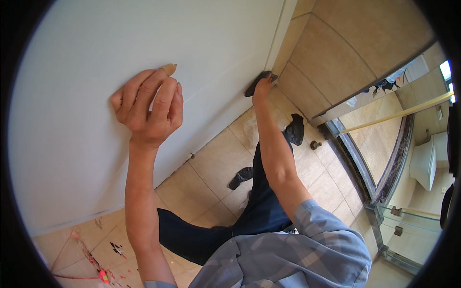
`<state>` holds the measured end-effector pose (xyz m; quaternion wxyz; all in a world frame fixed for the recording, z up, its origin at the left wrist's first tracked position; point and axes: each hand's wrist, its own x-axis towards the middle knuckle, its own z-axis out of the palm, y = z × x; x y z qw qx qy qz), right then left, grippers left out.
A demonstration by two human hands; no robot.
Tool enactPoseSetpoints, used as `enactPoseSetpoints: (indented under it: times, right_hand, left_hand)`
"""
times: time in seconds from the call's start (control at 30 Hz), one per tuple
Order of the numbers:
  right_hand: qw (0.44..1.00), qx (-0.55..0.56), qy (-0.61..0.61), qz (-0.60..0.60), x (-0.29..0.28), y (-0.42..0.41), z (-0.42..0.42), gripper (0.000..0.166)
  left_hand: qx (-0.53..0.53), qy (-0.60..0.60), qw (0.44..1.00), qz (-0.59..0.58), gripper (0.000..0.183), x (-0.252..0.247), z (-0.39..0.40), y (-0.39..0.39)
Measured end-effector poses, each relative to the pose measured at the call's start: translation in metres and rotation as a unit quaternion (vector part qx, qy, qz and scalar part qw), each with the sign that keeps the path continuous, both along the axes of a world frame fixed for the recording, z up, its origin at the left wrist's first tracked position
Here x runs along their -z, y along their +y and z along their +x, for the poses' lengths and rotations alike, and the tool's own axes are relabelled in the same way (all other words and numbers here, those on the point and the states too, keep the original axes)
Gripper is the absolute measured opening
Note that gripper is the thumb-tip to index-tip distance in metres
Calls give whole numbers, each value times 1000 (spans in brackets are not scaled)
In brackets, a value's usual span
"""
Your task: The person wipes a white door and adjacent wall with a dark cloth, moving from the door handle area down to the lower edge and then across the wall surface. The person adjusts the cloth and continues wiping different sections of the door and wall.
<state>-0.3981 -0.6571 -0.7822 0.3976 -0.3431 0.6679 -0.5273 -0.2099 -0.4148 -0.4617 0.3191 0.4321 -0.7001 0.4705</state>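
A large white panel with a smooth face fills the upper left, its lower edge near the tiled floor. Against that face rests my left hand, fingers curled, with a tan bandage or tape around one fingertip; I see no tool in it. Farther off, my right hand grips a dark flat tool, pressed to the panel near its far lower corner, beside the tiled wall. Most of that tool's underside is hidden.
Beige floor tiles carry a metal door stop, clear plastic and scraps with a pink-yellow item. My shoes have black covers. At right stand a dark stone threshold, a glass door and a toilet.
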Motion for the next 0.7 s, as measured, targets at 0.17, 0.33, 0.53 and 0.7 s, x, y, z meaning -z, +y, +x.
enactPoseSetpoints:
  times: [0.17, 0.33, 0.53, 0.7]
  right_hand:
    - [983, -32, -132, 122, 44, -23, -15, 64]
    - [957, -39, -216, 190, 93, -27, -15, 63]
    - [935, -29, -273, 225, 142, -18, -10, 63]
    - [929, -1, -302, 213, 159, 5, 16, 63]
  left_hand:
    - [-7, -10, 1000, 4, 19, -1, -3, 0]
    - [-19, -11, 1000, -13, 24, 3, 2, -4]
    - [-32, -45, 998, 5, 22, 6, 5, -3]
    - [-33, -53, 998, 13, 19, 10, 8, -4]
